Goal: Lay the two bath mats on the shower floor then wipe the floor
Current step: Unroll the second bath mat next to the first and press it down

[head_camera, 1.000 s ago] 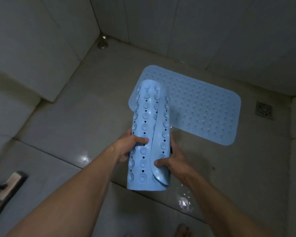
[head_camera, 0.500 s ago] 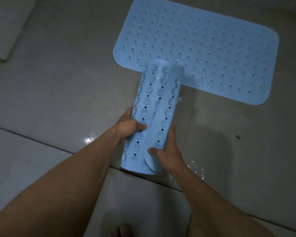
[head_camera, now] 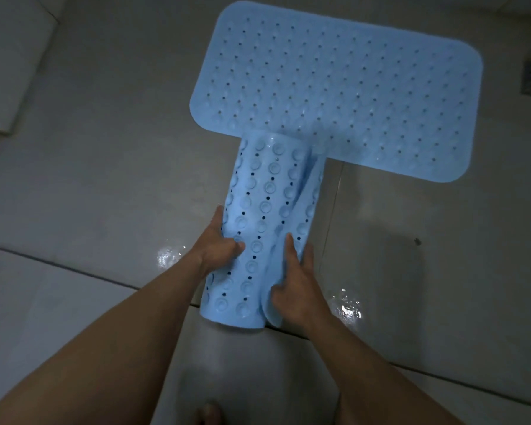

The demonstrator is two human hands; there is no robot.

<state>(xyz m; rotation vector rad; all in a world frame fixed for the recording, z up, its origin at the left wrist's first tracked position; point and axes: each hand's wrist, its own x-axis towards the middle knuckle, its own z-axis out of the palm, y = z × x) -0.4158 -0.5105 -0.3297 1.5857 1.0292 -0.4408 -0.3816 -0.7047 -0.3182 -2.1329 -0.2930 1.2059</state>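
Rolled mat [head_camera: 264, 228] lowered; left hand [head_camera: 218, 250] clasps side, right hand [head_camera: 295, 286] pinches edge.

Dim, bluish light — wet glare spots on the floor [head_camera: 105, 167], soft wide-angle edges.

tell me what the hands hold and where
The rolled bath mat: left hand grips its left side, right hand holds the loose outer flap, both near the lower end.
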